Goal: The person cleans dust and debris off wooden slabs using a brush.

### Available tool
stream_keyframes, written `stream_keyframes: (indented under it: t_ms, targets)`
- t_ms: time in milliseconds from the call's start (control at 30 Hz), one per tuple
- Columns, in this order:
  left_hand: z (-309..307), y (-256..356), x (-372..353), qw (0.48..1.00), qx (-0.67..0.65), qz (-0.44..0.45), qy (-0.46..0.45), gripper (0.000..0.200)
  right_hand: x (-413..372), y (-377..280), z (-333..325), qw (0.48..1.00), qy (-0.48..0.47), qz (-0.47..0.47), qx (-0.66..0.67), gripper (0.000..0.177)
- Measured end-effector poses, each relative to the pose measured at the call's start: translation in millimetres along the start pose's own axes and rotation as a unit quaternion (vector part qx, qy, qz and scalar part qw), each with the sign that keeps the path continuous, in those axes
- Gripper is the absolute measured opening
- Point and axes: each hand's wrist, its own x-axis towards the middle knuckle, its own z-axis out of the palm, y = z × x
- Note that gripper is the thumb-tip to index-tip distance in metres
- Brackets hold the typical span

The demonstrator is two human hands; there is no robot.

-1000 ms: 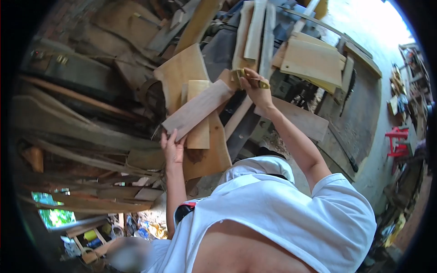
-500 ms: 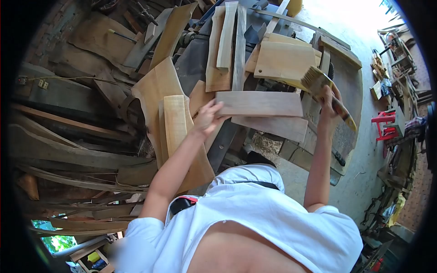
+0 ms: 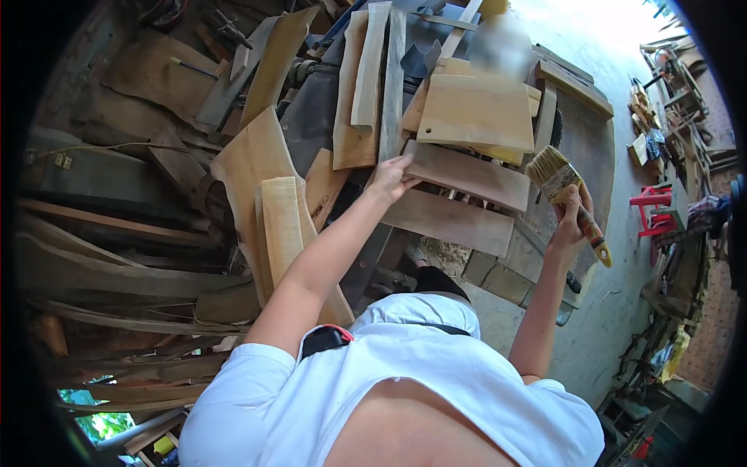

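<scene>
My left hand (image 3: 393,179) grips the left end of a narrow reddish-brown board (image 3: 471,176), its fingers closed on it. Just below lies a second greyish board (image 3: 450,222), nearly parallel to it. Above the held board is a pale board with a small hole (image 3: 476,113). On the right, my right hand (image 3: 574,215) is closed round the handle of a wide brush (image 3: 554,176), with the bristles pointing up and left, near the held board's right end.
Long boards (image 3: 366,78) stand at the top centre. Large pale boards (image 3: 261,167) lean left of my left arm. Stacked timber (image 3: 117,265) fills the left side. A red stool (image 3: 654,210) stands on the floor at the right.
My left hand has moved up and right with the board, which now tilts down to the right beside the pale holed board. My right hand and the brush have shifted slightly down and right.
</scene>
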Motion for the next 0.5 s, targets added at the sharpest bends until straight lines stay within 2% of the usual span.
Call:
stream_keyframes:
  t_ms: [33, 100, 133, 200, 267, 333, 367, 400, 433, 467, 500]
  targets:
    - [3, 0, 7, 1.000, 0.000, 0.000, 0.000, 0.025, 1, 0, 1, 1.000, 0.000, -0.004, 0.003, 0.040]
    - [11, -6, 17, 0.984, 0.070, 0.036, 0.157, 0.027, 1, -1, 6, 1.000, -0.004, -0.006, 0.006, 0.040]
    - [8, -14, 23, 0.984, 0.069, 0.037, 0.159, 0.027, 0, -4, 11, 1.000, -0.018, 0.002, 0.002, 0.040]
    - [3, -30, 32, 0.958, 0.153, 0.135, 0.200, 0.031, -2, -6, 19, 0.999, -0.032, 0.009, -0.004, 0.040]
    - [-9, -34, 39, 0.961, 0.145, 0.141, 0.188, 0.031, -3, -6, 26, 0.999, -0.052, 0.005, -0.014, 0.039]
    - [5, -11, 15, 0.979, 0.172, 0.052, 0.100, 0.023, -5, -3, 29, 0.998, -0.062, -0.001, -0.010, 0.039]
    - [26, 5, -8, 0.987, 0.111, 0.012, 0.117, 0.023, -6, -4, 31, 0.997, -0.069, 0.009, -0.016, 0.039]
    - [37, 19, -17, 0.987, 0.108, 0.014, 0.119, 0.023, -5, -4, 33, 0.997, -0.076, 0.018, -0.020, 0.039]
    - [43, 30, -24, 0.990, -0.028, -0.069, 0.120, 0.023, -4, -3, 34, 0.996, -0.080, 0.019, -0.019, 0.039]
    - [44, 34, -28, 0.967, -0.165, -0.150, 0.119, 0.023, -5, 0, 34, 0.996, -0.087, 0.027, -0.008, 0.039]
    - [38, 33, -31, 0.959, -0.219, -0.145, 0.101, 0.026, -7, 3, 35, 0.995, -0.096, 0.038, 0.004, 0.039]
